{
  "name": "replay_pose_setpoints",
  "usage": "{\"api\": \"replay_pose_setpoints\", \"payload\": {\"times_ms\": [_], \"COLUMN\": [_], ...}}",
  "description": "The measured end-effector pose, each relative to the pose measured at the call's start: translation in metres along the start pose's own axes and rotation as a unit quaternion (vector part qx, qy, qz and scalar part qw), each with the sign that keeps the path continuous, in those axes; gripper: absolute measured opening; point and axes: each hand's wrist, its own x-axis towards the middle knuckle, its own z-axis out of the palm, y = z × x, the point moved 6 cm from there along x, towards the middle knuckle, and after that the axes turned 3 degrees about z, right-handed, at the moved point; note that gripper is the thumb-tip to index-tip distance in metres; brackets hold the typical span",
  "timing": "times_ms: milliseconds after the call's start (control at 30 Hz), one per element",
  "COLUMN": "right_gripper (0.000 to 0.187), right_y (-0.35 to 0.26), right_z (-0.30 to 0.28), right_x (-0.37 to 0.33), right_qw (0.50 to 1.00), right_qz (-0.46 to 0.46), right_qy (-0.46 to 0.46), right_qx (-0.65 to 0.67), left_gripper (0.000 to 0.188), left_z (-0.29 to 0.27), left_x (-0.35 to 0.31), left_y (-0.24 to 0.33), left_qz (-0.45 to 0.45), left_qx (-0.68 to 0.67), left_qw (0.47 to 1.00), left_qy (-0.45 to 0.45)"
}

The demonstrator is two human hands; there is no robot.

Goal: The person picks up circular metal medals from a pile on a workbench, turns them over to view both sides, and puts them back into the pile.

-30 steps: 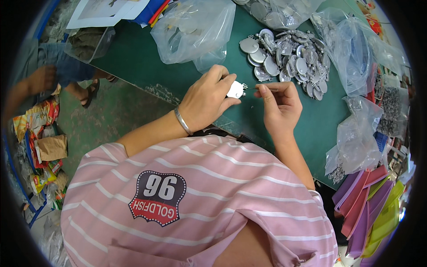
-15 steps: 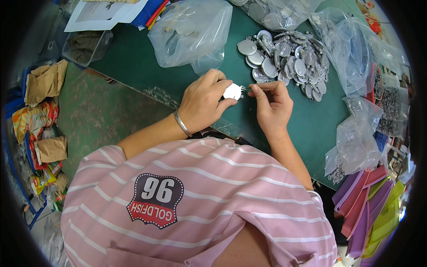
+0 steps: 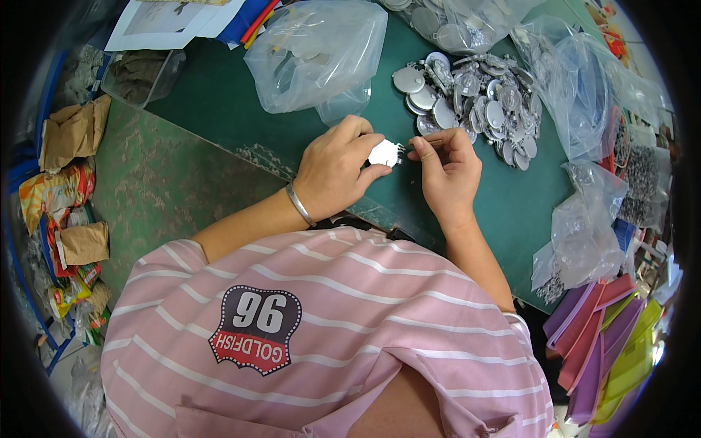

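Observation:
Between the thumb and fingers of my left hand (image 3: pixel 337 169) is a round silver metal disc (image 3: pixel 382 153) with small prongs along its right edge. My left hand is closed on it, above the table's near edge. My right hand (image 3: pixel 449 166) is pinched just right of the prongs, holding a thin, dark, rod-like tool (image 3: pixel 435 141) whose tip points toward them. Most of the tool is hidden by my fingers, so its exact kind cannot be made out. Beyond my right hand lies a heap of similar silver discs (image 3: pixel 493 113) on the green tabletop (image 3: pixel 504 219).
A clear plastic bag (image 3: pixel 321 58) stands beyond my left hand. Another bag with discs (image 3: pixel 453 29) sits at the back. Bags of small metal parts (image 3: pixel 646 171) and colourful plastic trays (image 3: pixel 591 328) line the right. A clear tub (image 3: pixel 142 77) is at the far left corner.
Both hands keep nearly the same place and grip. The tool's tip and the disc have shifted very slightly; the whole view has moved a little.

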Motion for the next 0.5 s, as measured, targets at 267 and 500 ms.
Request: {"api": "replay_pose_setpoints", "payload": {"times_ms": [267, 500], "right_gripper": [0.015, 0.019], "right_y": [-0.029, -0.040], "right_z": [0.010, 0.016], "right_x": [0.010, 0.006], "right_qw": [0.983, 0.951], "right_qz": [-0.087, -0.182], "right_qy": [-0.078, -0.086], "right_qx": [-0.138, -0.234], "left_gripper": [0.035, 0.027], "left_z": [-0.002, -0.019], "left_x": [-0.002, 0.008], "left_y": [0.002, 0.024], "left_qz": [-0.012, 0.105], "left_qx": [0.008, -0.130], "left_qw": [1.000, 0.986], "left_qy": [-0.009, -0.006]}}
